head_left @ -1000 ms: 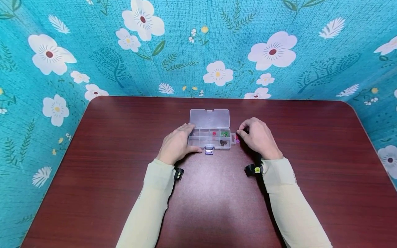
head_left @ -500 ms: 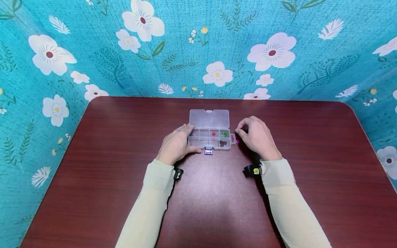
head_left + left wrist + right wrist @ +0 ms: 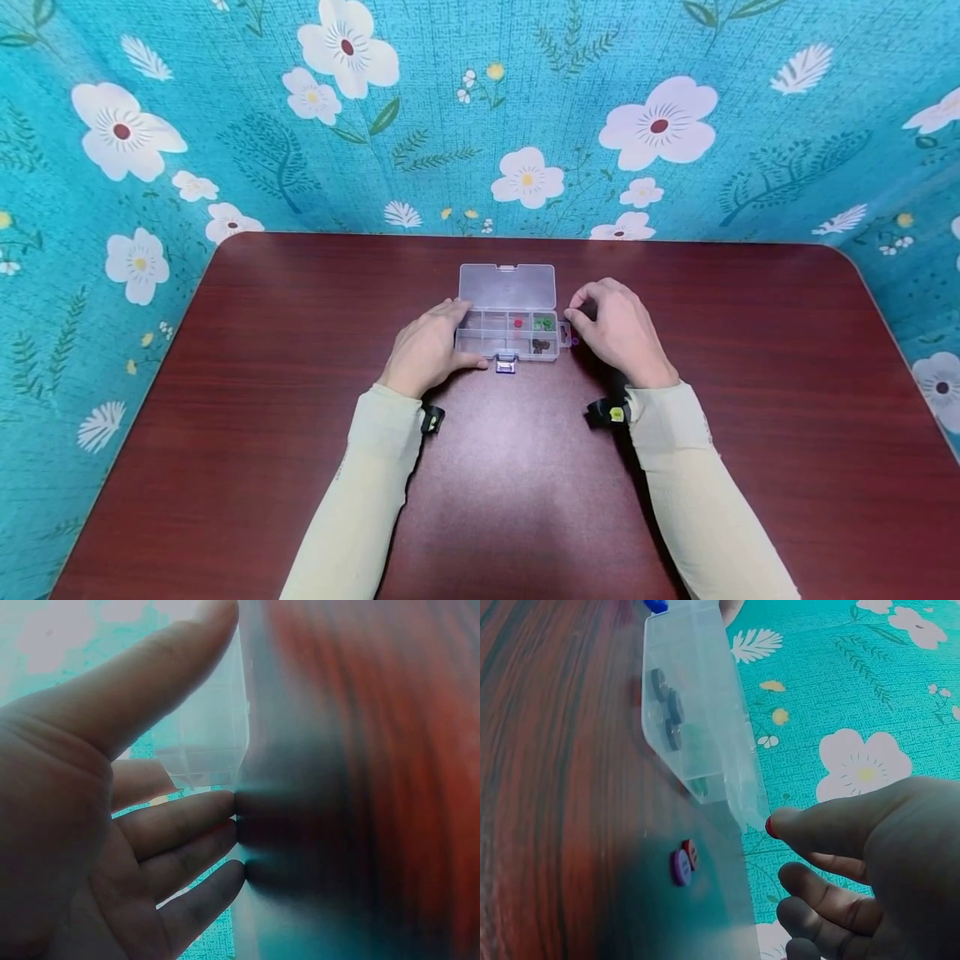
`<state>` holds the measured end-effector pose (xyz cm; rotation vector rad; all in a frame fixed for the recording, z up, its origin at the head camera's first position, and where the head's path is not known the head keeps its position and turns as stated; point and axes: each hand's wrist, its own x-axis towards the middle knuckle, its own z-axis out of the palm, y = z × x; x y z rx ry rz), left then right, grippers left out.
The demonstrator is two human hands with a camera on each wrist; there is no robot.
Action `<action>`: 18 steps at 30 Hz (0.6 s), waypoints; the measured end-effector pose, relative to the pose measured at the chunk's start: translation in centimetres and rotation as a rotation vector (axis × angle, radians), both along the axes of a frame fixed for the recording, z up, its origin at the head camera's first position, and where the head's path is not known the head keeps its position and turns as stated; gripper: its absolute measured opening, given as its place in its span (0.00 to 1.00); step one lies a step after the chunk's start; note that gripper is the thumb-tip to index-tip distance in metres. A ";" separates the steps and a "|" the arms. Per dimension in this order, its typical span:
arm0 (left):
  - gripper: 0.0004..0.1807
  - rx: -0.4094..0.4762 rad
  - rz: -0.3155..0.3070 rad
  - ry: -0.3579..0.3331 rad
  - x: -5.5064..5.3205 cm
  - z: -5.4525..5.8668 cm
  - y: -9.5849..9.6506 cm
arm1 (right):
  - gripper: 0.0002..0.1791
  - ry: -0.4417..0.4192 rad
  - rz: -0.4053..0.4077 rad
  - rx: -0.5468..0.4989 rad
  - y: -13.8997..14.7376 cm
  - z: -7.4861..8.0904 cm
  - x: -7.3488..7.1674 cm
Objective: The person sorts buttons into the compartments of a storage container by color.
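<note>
My left hand [image 3: 426, 350] holds the left end of a clear plastic compartment box [image 3: 482, 332], thumb along the front and fingers at the back left. The box lies with its lid raised at the back. Inside are a red button [image 3: 517, 323], green buttons [image 3: 543, 323] and dark brown buttons [image 3: 540, 346]. My right hand [image 3: 622, 333] is just off the box's right end. In the right wrist view it pinches a small red button [image 3: 769, 826], mostly hidden by the thumb. On the table below lie a purple button [image 3: 680, 868] and another red button [image 3: 691, 855], touching.
A hanging tab [image 3: 565, 334] sticks out from the box's right end. The blue-edged latch [image 3: 506, 365] hangs open at the front. The dark red table [image 3: 285, 375] reaches back to a blue flowered cloth [image 3: 450, 125].
My right hand has shifted slightly left and back toward the box. The left hand and the box hold their place.
</note>
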<state>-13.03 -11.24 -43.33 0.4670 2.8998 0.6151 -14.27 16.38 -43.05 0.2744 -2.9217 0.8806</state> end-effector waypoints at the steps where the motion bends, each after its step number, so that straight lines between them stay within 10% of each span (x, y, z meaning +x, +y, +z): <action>1: 0.53 -0.001 0.002 -0.003 0.0 0.0 0.0 | 0.04 -0.003 -0.001 -0.003 -0.1 0.1 0.0; 18: 0.54 -0.016 0.007 -0.030 -0.1 0.1 0.0 | 0.04 -0.025 0.039 -0.021 -2.0 0.7 -0.1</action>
